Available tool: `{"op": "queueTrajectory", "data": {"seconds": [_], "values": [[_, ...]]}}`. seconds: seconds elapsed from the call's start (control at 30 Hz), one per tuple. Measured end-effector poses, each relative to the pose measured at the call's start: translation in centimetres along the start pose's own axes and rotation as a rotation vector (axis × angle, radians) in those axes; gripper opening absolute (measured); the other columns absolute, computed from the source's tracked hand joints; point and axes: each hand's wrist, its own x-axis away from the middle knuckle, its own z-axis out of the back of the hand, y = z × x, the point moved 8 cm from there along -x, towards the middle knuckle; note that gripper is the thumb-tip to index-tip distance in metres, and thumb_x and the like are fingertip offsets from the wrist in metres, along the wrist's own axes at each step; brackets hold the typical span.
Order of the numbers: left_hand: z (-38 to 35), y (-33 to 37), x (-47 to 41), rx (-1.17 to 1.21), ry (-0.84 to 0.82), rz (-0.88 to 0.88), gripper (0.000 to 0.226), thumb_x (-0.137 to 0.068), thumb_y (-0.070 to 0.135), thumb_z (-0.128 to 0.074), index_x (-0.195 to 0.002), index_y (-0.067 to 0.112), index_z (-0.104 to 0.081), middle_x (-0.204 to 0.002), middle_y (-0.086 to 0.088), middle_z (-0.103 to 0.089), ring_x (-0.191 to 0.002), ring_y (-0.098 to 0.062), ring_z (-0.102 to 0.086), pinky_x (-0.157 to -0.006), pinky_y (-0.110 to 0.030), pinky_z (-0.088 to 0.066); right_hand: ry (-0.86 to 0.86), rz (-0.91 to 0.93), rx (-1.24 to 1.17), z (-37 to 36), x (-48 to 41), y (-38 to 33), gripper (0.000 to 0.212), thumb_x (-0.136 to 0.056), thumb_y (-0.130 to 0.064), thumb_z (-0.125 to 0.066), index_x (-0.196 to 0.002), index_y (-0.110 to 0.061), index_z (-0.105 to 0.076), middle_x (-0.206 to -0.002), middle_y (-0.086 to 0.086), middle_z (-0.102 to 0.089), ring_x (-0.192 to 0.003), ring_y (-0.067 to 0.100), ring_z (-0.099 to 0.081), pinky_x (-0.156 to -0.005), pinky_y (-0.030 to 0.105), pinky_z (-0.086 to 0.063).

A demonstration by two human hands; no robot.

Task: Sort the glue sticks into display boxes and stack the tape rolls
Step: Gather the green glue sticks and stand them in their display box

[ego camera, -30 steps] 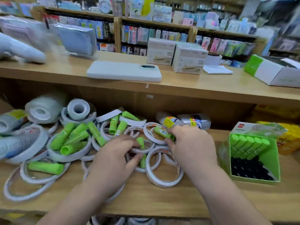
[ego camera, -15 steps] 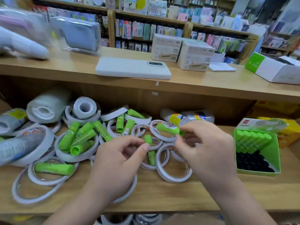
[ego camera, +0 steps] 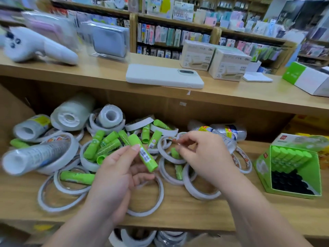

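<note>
Our left hand [ego camera: 115,177] pinches a green glue stick [ego camera: 142,152] above the tape rolls [ego camera: 144,198], our right hand [ego camera: 201,157] loosely curled beside it.

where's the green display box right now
In the head view the display box stands at the far right of the lower shelf, right of the right hand and the tape rings, a row of glue sticks in its top.

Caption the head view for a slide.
Left hand holds a green glue stick above scattered tape rolls; display box waits at right.
</note>
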Motion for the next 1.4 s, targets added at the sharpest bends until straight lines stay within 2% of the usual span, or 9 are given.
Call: {"op": "queueTrajectory", "data": {"seconds": [0.13, 0.3, 0.57, 0.73, 0.83, 1.0, 1.17, 1.3, 1.4], "values": [[1.2, -0.2, 0.6, -0.040, 0.022, 0.025, 0.027, -0.102, 0.021, -0.050, -0.106, 0.005, -0.071, -0.075, -0.013, -0.070, -0.068, -0.030, -0.070, -0.050, -0.030, -0.056, -0.140, -0.082, 0.287, -2.0, -1.7, 0.1, 0.019, -0.083, -0.041, -0.071, -0.100, -0.032, -0.072, -0.084, -0.012, -0.069, -0.086, 0.013, -0.066, -0.069, 0.030, -0.055], [2.1, -0.1, 0.9, -0.126, 0.005, 0.027, 0.025, -0.100, 0.023, -0.053, -0.112, 0.008, -0.069, -0.081, -0.011, -0.073, -0.072, -0.026, -0.070, -0.058, -0.036, -0.054, -0.190, -0.098, 0.482, -2.6, -2.7, -1.2, 0.024, -0.077, -0.043, -0.076, -0.094, -0.029, -0.071, -0.087, -0.002, -0.066, -0.084, 0.024, -0.065, -0.065, 0.033, -0.055], [1.6, -0.2, 0.9, -0.111, -0.053, 0.017, 0.026, -0.101, 0.021, -0.051, -0.118, 0.009, -0.066, -0.080, -0.013, -0.070, -0.072, -0.026, -0.068, -0.066, -0.040, -0.053, -0.165, -0.095, 0.421, -2.8, -2.5, -1.0, 0.020, -0.076, -0.036, -0.075, -0.095, -0.030, -0.073, -0.083, -0.004, -0.068, -0.081, 0.021, -0.065, -0.064, 0.032, -0.056], [0.8, 0.1, 1.0, -0.075, -0.085, 0.012, 0.028, -0.103, 0.017, -0.045, -0.111, 0.009, -0.070, -0.083, -0.015, -0.067, -0.072, -0.027, -0.065, -0.067, -0.041, -0.050, 0.086, -0.075, 0.031, -0.1, -2.0, -0.8, 0.021, -0.077, -0.027, -0.079, -0.097, -0.025, -0.077, -0.075, -0.014, -0.068, -0.074, 0.002, -0.065, -0.066, 0.022, -0.056], [0.7, 0.6, 0.8, -0.087, -0.085, -0.023, 0.027, -0.104, 0.020, -0.044, -0.107, 0.006, -0.067, -0.093, -0.016, -0.073, -0.083, -0.031, -0.070, -0.077, -0.045, -0.054, 0.273, -0.103, -0.363, 3.0, -0.7, -1.1, 0.015, -0.080, -0.017, -0.080, -0.095, -0.020, -0.077, -0.071, -0.005, -0.071, -0.065, 0.007, -0.067, -0.058, 0.020, -0.053], [-0.8, 0.7, 1.4, -0.096, -0.182, 0.023, 0.027, -0.102, 0.023, -0.047, -0.111, 0.006, -0.066, -0.101, -0.022, -0.074, -0.092, -0.040, -0.073, -0.083, -0.052, -0.058, 0.033, -0.160, -0.802, 1.4, 1.1, -4.1, 0.016, -0.076, 0.001, -0.081, -0.089, -0.004, -0.074, -0.072, 0.012, -0.073, -0.058, 0.015, -0.066, -0.052, 0.022, -0.052], [-0.8, 0.2, 2.6, 0.021, -0.224, 0.149, 0.028, -0.094, 0.022, -0.056, -0.114, 0.005, -0.066, -0.082, -0.023, -0.064, -0.064, -0.032, -0.062, -0.049, -0.035, -0.054, -0.078, -0.105, -0.656, -2.1, 0.8, -5.0, 0.014, -0.079, -0.019, -0.084, -0.091, -0.017, -0.076, -0.075, 0.005, -0.073, -0.058, 0.014, -0.058, -0.060, 0.036, -0.053], [1.5, 0.8, 3.1, 0.046, -0.123, 0.116, 0.028, -0.088, 0.019, -0.061, -0.110, 0.003, -0.063, -0.082, -0.018, -0.066, -0.063, -0.027, -0.061, -0.047, -0.031, -0.053, 0.085, -0.072, -0.262, -1.1, -2.2, -3.3, 0.017, -0.087, -0.041, -0.073, -0.097, -0.028, -0.075, -0.081, -0.013, -0.071, -0.079, 0.003, -0.066, -0.072, 0.030, -0.055], [2.5, 1.2, 3.7, 0.069, -0.105, 0.099, 0.026, -0.087, 0.013, -0.062, -0.110, 0.004, -0.067, -0.086, -0.016, -0.069, -0.067, -0.026, -0.063, -0.050, -0.031, -0.055, -0.023, -0.080, -0.010, -2.9, -3.8, -2.8, 0.031, -0.085, -0.048, -0.073, -0.102, -0.023, -0.075, -0.081, -0.013, -0.069, -0.079, 0.002, -0.063, -0.069, 0.024, -0.049]]}}
